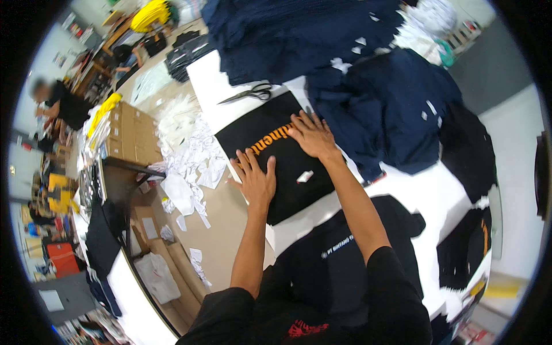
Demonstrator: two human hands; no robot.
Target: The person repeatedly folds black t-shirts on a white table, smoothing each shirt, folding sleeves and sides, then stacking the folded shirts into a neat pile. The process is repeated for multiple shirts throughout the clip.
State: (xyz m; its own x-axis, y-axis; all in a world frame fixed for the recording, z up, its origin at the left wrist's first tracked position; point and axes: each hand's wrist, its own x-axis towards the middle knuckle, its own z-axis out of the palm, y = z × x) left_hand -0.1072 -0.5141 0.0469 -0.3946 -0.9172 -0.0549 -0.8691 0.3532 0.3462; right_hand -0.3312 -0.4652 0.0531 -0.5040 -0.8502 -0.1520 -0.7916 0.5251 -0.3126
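Observation:
A black fabric piece [297,194], folded into a rectangle with orange lettering across it, lies on the white table before me. My left hand [256,179] rests flat on its left edge with spread fingers. On its right part, over the end of the lettering, lies my right hand [314,137], also palm down. A small white tag [305,177] sits on the fabric between my forearms. Just beyond the far edge are dark-handled scissors [252,93], lying on the white surface. Nearer my body is a black T-shirt [379,241] with small white print.
Navy fabric [388,108] is heaped at the right, and a larger navy pile [293,39] lies at the far side. White paper scraps [189,159] and a cardboard box [131,133] are at the left. Co-workers, one a standing person [64,103], are in the left background.

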